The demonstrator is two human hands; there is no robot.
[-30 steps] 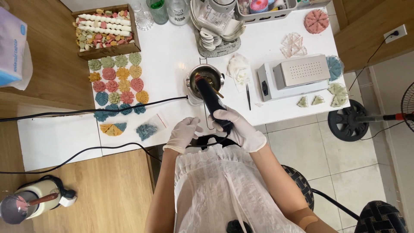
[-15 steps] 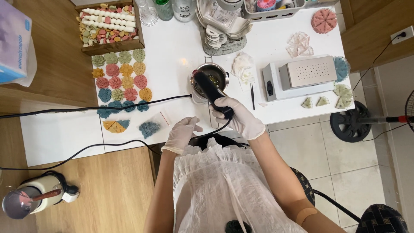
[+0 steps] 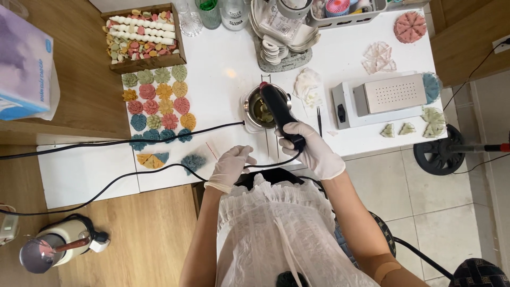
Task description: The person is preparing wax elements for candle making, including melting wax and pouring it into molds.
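White ruffled apron (image 3: 281,234) fills the bottom of the head view, both forearms reaching up from it, both hands in white gloves. Left hand (image 3: 232,166) sits at the near table edge, fingers curled shut around the black cord (image 3: 159,172) that trails off left across the table and down to the wood floor. Right hand (image 3: 313,151) is wrapped tight around the handle of a black heat tool (image 3: 279,109), thumb and fingers closed on the grip; the tool angles up and left, its nozzle end over the small metal pot (image 3: 258,106), tip just at the pot's rim, can't tell if it touches. Pot stands mid-table on the white table (image 3: 234,58). Second black cable (image 3: 106,142) runs from the pot leftward. Just right of the pot: black tweezers (image 3: 319,118), a crumpled white piece (image 3: 307,86). Left of the pot: rows of coloured leaf and flower shapes (image 3: 158,101), a few blue and orange ones (image 3: 154,158) nearer the edge. Right side: grey hot plate (image 3: 392,94) with small pale wedge pieces (image 3: 398,129) beside it. Far edge: wooden tray (image 3: 143,37) of mixed coloured bits and white twisted sticks, glass bottles (image 3: 220,11), stack of white dishes (image 3: 284,37), pink segmented disc (image 3: 410,26). On the floor lower left, a blender jug (image 3: 53,250) with pink contents.
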